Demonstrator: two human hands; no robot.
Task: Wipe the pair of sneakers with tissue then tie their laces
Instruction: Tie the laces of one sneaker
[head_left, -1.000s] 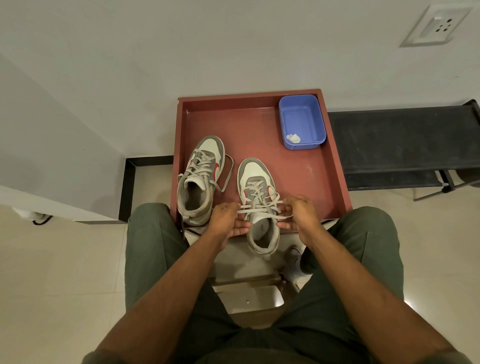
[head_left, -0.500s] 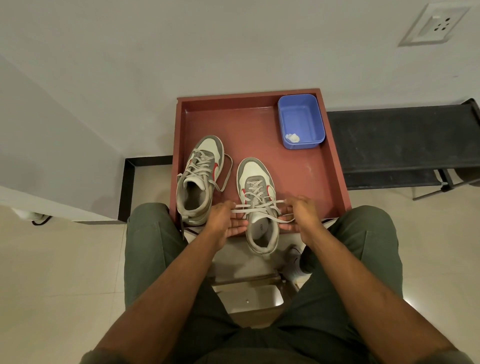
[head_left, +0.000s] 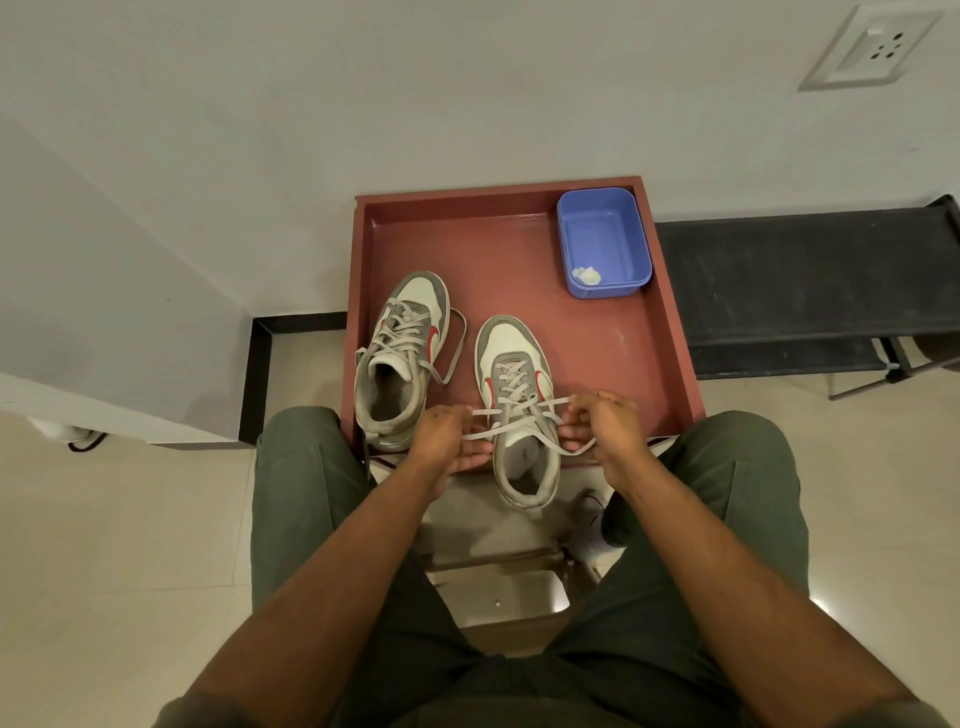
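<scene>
Two grey, white and red sneakers stand in a red-brown tray (head_left: 670, 332). The left sneaker (head_left: 400, 358) has loose laces trailing to its right. The right sneaker (head_left: 517, 405) overhangs the tray's near edge. My left hand (head_left: 449, 441) pinches one lace end at the shoe's left side, and my right hand (head_left: 602, 426) pinches the other lace at its right side. The grey laces (head_left: 519, 423) cross over the tongue, pulled out between both hands. A crumpled white tissue (head_left: 587, 275) lies in the blue tub (head_left: 605, 208).
The blue tub stands in the tray's far right corner. A black bench (head_left: 810, 280) runs along the wall to the right. My knees in green trousers flank the tray's near edge. White walls close in behind and on the left; a wall socket (head_left: 872, 47) is upper right.
Both hands have drawn apart a little, pulling the crossed laces out wider over the right sneaker. The left sneaker and tub have not moved.
</scene>
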